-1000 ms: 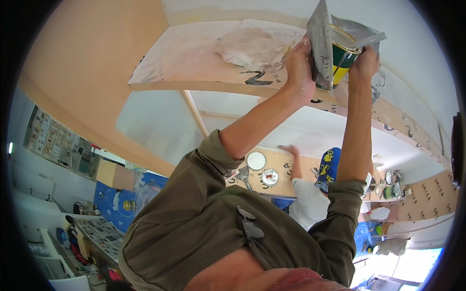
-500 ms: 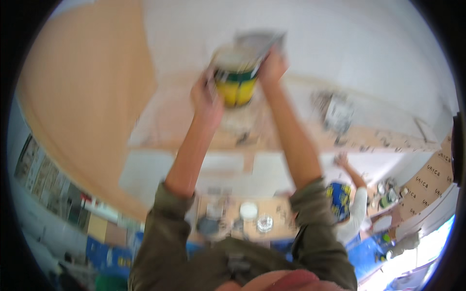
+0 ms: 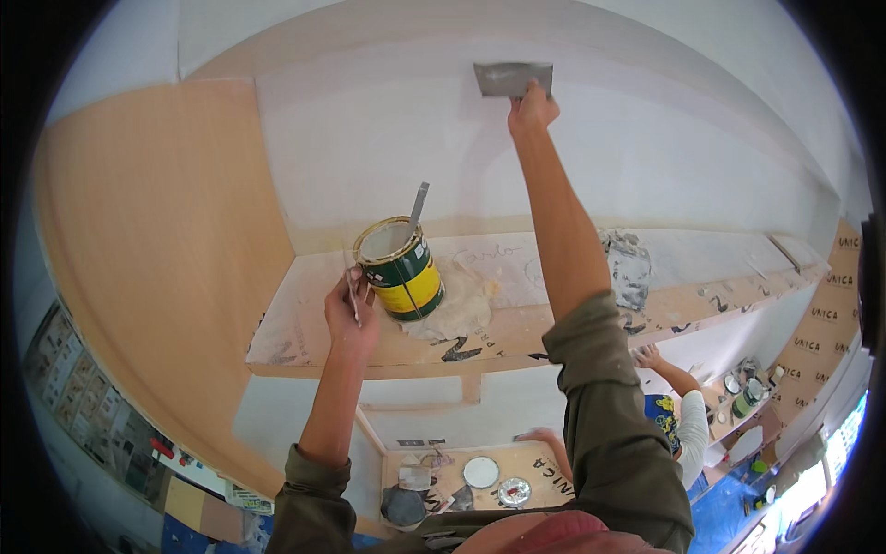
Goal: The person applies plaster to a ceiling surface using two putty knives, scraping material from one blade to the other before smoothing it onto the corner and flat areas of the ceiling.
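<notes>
One green-and-yellow can [image 3: 412,287], smeared | right hand [image 3: 532,111]: gripping rectangular grey blade [image 3: 500,80] | left hand [image 3: 344,319]: grasping thin plate [image 3: 354,301]

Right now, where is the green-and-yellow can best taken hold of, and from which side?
I'd grip the can around its curved wall, coming from the right: the left hand crowds its left side. The top looks a poorer choice, since it is open and a grey strip sticks up from it.
</notes>
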The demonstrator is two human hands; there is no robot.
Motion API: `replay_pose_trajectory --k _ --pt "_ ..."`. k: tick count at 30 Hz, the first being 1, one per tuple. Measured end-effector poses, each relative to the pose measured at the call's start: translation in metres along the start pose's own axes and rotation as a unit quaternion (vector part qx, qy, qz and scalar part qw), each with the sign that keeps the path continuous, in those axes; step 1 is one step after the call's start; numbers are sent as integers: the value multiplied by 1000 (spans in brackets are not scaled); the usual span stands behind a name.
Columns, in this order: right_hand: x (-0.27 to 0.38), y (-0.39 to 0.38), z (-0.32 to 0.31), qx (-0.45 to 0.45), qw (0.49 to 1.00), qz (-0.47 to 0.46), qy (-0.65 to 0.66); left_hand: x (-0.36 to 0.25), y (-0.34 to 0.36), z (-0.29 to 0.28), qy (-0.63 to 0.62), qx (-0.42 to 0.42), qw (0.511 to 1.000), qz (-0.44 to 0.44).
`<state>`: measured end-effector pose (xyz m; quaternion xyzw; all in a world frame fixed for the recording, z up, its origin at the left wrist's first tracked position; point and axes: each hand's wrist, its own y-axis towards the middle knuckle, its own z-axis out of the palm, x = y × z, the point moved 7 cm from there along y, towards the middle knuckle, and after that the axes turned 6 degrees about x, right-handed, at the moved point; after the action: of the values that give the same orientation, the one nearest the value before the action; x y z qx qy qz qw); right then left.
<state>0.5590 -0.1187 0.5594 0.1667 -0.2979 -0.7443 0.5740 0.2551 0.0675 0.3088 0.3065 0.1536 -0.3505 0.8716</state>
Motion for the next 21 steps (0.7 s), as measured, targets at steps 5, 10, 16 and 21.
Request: replay_pose_trajectory --k 5,10,16,21 --pt "-14 44 20 -51 999 8 -17 -1 -10 -10 42 29 999 -15" --pt "-19 62 22 -19 1000 7 -19 -16 -36 -27 82 99 992 -10" --pt "-21 78 26 -1 1000 5 14 -39 -72 -30 126 131 983 -11" --pt "-22 73 37 -25 998 32 57 -59 -100 -33 86 52 995 -8"
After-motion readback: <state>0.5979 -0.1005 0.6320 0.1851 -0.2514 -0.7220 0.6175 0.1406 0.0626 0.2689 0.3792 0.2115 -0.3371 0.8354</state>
